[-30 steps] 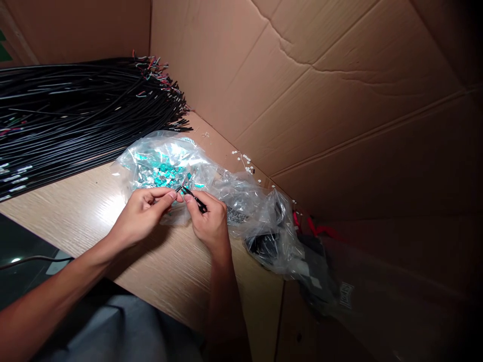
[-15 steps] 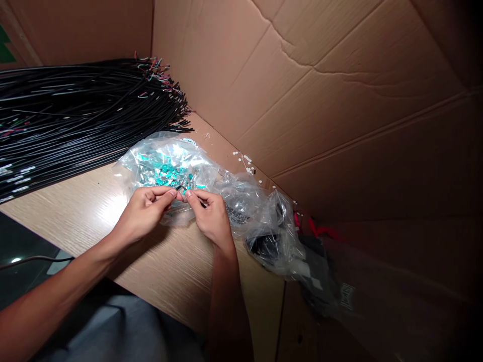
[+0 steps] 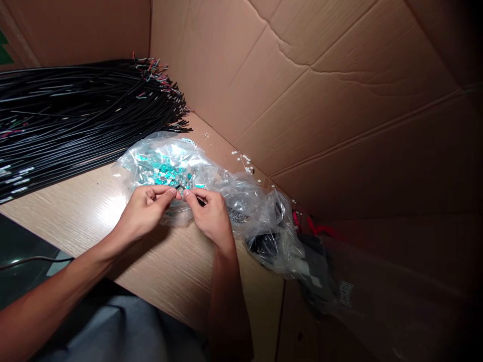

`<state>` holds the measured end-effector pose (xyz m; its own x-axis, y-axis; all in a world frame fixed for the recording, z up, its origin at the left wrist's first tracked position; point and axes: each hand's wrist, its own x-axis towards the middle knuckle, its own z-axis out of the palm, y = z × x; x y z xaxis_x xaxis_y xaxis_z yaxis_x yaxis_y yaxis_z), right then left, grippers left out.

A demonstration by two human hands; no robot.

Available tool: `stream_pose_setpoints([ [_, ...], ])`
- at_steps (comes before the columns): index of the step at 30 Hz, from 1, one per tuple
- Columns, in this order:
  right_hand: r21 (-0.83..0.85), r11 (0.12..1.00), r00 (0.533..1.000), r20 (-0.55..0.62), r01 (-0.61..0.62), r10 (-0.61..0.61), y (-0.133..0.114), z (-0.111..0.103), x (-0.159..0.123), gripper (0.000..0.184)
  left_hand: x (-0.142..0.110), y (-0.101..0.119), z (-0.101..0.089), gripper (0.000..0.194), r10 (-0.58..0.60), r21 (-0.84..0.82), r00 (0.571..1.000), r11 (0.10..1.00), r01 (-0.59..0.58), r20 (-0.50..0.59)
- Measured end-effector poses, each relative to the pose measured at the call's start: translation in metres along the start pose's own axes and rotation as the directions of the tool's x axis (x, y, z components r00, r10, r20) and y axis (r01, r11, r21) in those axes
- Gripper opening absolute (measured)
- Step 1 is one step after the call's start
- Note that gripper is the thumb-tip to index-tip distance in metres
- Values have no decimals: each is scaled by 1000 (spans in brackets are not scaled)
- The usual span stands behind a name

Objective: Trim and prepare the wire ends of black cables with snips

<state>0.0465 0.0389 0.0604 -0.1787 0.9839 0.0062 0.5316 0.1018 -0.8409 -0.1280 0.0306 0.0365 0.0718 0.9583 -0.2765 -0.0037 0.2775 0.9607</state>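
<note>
My left hand [image 3: 145,209] and my right hand [image 3: 210,213] meet fingertip to fingertip over the wooden table [image 3: 113,236]. Both are pinched closed on the same short black wire piece [image 3: 190,195], which runs from my left thumb across into my right palm. What sits at its tip is too small to tell. Right behind my fingers lies a clear plastic bag [image 3: 166,163] holding several small teal and silver parts.
A thick bundle of black cables [image 3: 75,113] covers the table's far left. Cardboard walls [image 3: 320,100] enclose the back and right. More crumpled clear bags with dark contents [image 3: 271,236] lie to the right. Small white bits [image 3: 245,161] are scattered by the wall.
My right hand has turned slightly and closed further over the black wire, so less of it shows. Both hands stay in the same spot.
</note>
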Motion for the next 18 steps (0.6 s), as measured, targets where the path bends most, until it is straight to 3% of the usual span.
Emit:
stream_pose_setpoints([
  [7, -151, 988, 1000, -3, 0, -1, -10, -5, -1, 30, 0, 2, 3, 45, -12, 60, 1000, 998, 14, -29],
  [18, -81, 997, 999, -47, 16, -19, -3, -6, -7, 32, -1, 4, 5, 49, 62, 92, 995, 994, -55, -73],
])
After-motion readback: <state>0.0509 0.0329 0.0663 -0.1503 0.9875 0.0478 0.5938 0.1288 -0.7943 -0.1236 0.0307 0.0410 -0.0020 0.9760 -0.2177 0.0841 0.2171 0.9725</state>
